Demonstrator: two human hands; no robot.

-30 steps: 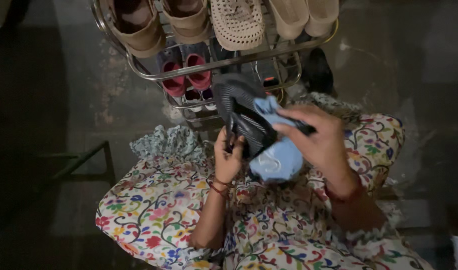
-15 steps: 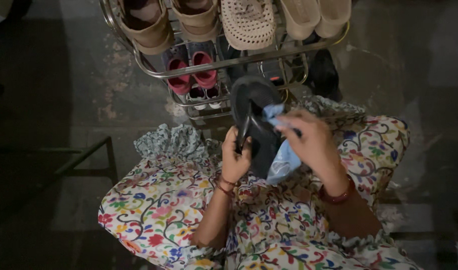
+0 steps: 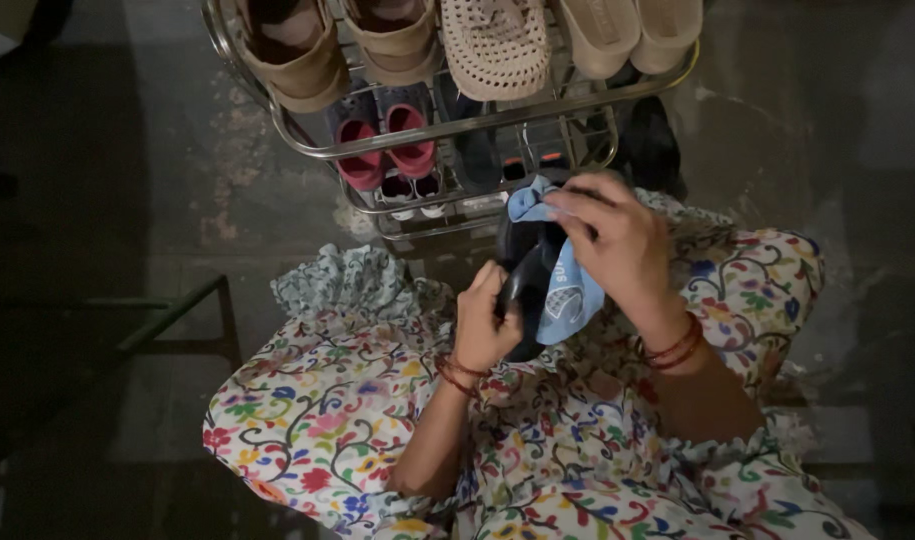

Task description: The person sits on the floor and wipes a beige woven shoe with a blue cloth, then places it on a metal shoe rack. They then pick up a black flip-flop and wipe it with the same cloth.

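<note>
Black slipper [image 3: 525, 285] sits above our lap, before the shoe rack [image 3: 457, 130]; our left hand [image 3: 485, 322] curls fingers around it, while our right hand [image 3: 617, 243] presses a blue cloth [image 3: 567, 295] against it.

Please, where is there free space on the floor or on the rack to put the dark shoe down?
The floor left of the shoe rack, above the green bar, is bare. The dim floor right of the rack looks free too. The rack's top shelf is packed with tan shoes; the pink pair crowds the lower shelf.
</note>
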